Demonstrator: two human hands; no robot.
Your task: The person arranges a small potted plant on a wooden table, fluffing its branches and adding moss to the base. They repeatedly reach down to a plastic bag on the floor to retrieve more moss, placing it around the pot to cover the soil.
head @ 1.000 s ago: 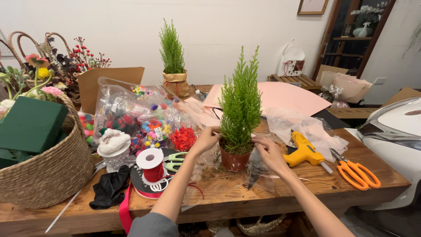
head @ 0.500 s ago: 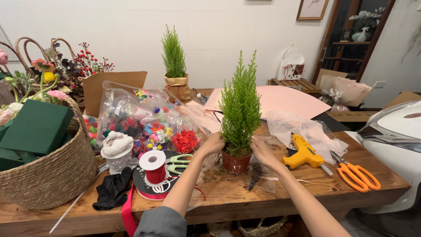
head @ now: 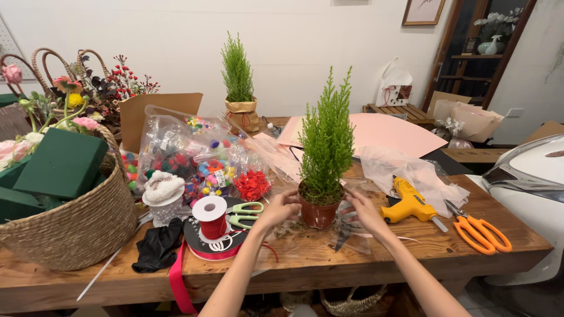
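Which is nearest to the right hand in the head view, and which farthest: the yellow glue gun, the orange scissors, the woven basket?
From the right hand:
1. Yellow glue gun, just to its right.
2. Orange scissors, further right, near the table edge.
3. Woven basket, far left end.

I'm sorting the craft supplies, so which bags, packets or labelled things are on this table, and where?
Clear bags of pompoms: left of centre, behind the ribbon spool, multicoloured.
Small packet of red pieces: left of the potted tree, clear.
Clear wrap: right, behind the yellow glue gun.
White gift bag: back right.
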